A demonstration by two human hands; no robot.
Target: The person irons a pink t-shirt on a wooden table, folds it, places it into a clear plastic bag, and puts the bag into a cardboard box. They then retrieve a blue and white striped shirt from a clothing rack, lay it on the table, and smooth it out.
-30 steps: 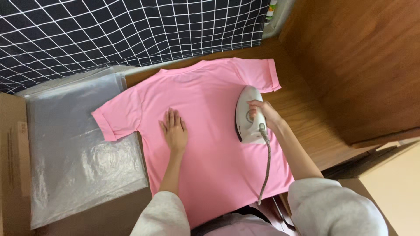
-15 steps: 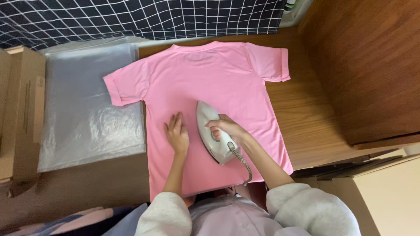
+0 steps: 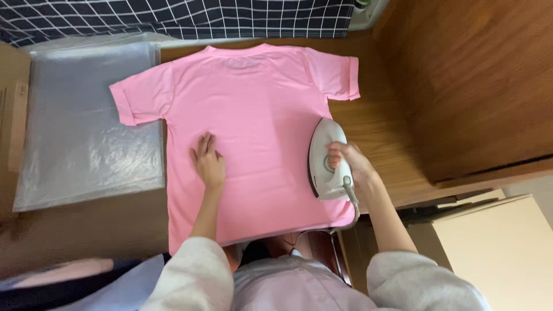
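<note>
Right hand [image 3: 352,164] grip: fingers wrapped around the handle of the iron [image 3: 327,161] | iron flat on the right lower edge of the pink shirt [image 3: 253,115] | left hand [image 3: 208,164] spread, palm pressed on the shirt's middle | shirt flat on the wooden desk [image 3: 377,124] | clear plastic sheet [image 3: 86,132] touching its left sleeve

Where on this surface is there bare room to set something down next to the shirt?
Bare wood shows right of the pink T-shirt, between its right sleeve, the iron and the wooden cabinet. Another patch lies below the clear plastic sheet, left of the hem. The shirt's lower half is crowded: left hand flat on it, right hand gripping the iron.
</note>
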